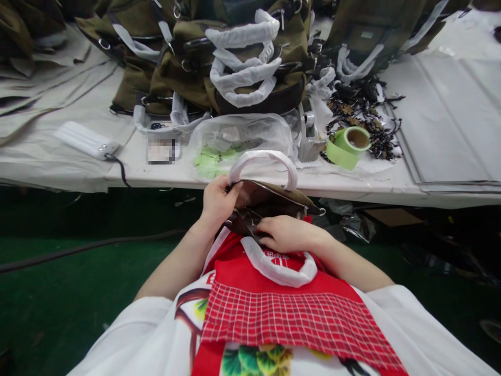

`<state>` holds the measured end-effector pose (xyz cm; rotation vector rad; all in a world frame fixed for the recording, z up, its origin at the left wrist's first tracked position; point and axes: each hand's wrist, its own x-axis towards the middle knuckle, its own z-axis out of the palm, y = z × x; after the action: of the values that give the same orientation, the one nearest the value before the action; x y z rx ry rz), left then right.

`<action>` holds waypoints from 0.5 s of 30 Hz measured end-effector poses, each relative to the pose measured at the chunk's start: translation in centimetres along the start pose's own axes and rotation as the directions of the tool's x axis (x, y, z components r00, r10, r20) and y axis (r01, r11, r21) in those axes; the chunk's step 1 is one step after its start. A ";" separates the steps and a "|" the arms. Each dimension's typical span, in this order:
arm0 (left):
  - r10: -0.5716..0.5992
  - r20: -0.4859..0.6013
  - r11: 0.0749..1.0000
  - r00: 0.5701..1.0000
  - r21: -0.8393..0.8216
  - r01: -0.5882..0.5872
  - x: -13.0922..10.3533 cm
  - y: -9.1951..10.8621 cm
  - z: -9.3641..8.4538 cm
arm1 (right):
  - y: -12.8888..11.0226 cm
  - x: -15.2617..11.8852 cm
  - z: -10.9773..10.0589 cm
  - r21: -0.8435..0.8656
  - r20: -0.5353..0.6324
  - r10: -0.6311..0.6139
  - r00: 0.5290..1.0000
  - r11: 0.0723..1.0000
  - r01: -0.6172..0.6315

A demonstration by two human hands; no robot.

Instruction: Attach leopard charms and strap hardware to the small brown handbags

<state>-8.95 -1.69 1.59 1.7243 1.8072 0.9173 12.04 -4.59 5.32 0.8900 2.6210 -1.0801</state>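
An olive handbag (299,197) with a zipped top is held against my body at the table's front edge, its mouth spread apart. My left hand (220,199) pinches the bag's rim at the left end, by the foot of the far handle (264,155). My right hand (279,233) is at the near side of the opening, fingers curled over the rim; its fingertips are partly hidden inside. Both handles are wrapped in white paper, and the near handle (282,271) hangs down over my red apron (250,277). The bag's dark interior shows little detail.
Olive bags (188,68) with wrapped handles are piled at the back. On the white table (156,175) lie a clear plastic bag (250,130) with green scraps, a tape dispenser (310,136), a green label roll (348,146), dark corded tags (376,115) and a white power bank (86,140).
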 end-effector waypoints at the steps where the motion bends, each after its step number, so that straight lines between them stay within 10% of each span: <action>1: -0.014 -0.009 1.000 1.000 0.010 0.014 0.1 -0.1 -0.1 | -0.5 -0.2 -0.3 0.007 0.011 -0.007 1.000 1.000 0.007; 9: -0.133 0.045 0.977 0.990 0.172 0.124 1.2 0.6 -2.8 | -3.5 -0.7 -2.6 -0.033 0.003 -0.149 0.989 0.988 0.149; 15: -0.142 0.010 0.894 0.990 0.430 0.124 2.3 -2.2 -2.7 | -2.8 2.3 1.1 -0.019 -0.141 -0.137 0.981 0.991 0.135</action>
<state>-12.58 0.22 2.01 1.8204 2.1898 0.4412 8.46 -5.82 5.32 0.8246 2.8380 -1.0721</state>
